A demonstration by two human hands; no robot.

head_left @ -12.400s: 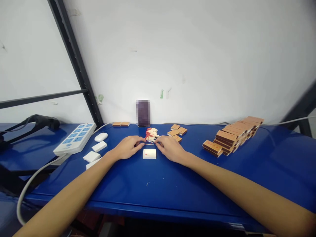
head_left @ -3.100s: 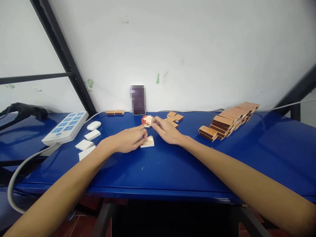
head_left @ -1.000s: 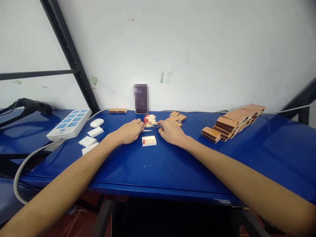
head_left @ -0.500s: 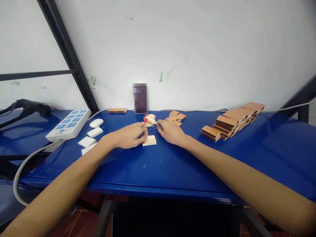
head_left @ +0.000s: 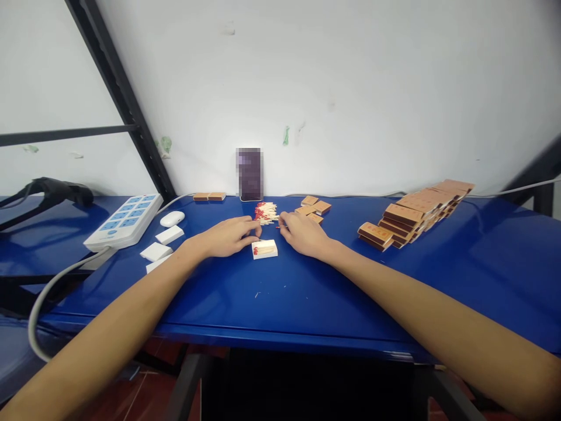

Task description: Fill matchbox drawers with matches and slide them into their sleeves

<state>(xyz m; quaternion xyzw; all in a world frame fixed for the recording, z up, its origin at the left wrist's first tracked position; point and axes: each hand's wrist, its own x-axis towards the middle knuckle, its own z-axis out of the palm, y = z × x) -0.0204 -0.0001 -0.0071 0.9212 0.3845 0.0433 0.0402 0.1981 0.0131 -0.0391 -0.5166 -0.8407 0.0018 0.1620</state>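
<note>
Left hand (head_left: 255, 234) and right hand (head_left: 284, 225) are held narrow, any grip impossible to tell! Between them, on the near side, the white tray (head_left: 265, 256) is laid crosswise, nearer the left; beyond, matches (head_left: 266, 213) are heaped.

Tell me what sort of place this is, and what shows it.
Probably a makeshift workbench, perhaps in a workshop or storeroom: a blue worktop against a bare wall, a dark slanted post like a rack's frame, and stacked matchboxes on the right.
</note>
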